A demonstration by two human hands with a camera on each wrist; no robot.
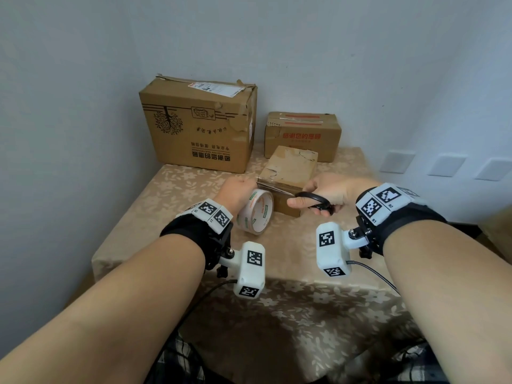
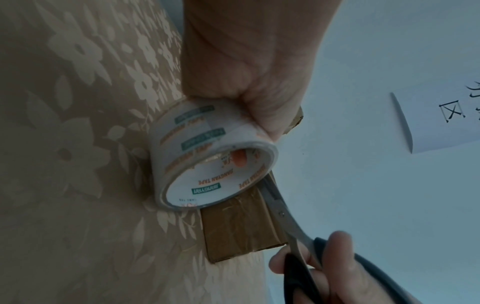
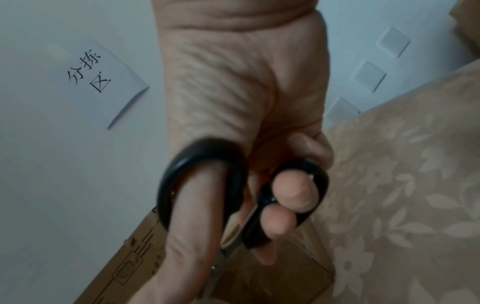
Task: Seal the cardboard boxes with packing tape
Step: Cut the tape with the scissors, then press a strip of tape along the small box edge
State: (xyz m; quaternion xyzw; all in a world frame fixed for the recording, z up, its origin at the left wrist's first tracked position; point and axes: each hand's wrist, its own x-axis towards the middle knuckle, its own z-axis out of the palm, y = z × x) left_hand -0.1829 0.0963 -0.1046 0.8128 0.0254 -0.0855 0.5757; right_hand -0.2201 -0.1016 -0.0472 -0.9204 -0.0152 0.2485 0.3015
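Left hand (image 1: 238,189) grips the tape roll (image 1: 256,212); right hand (image 1: 324,194) holds scissors (image 1: 313,200) at the strip. Small box (image 1: 291,173) is taped, uncut. Two far boxes apparently remain.

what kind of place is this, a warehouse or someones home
Likely a room at home used as a makeshift packing corner: reused cardboard boxes on a table with a floral tablecloth, and a paper wall sign with handwritten-style Chinese characters.
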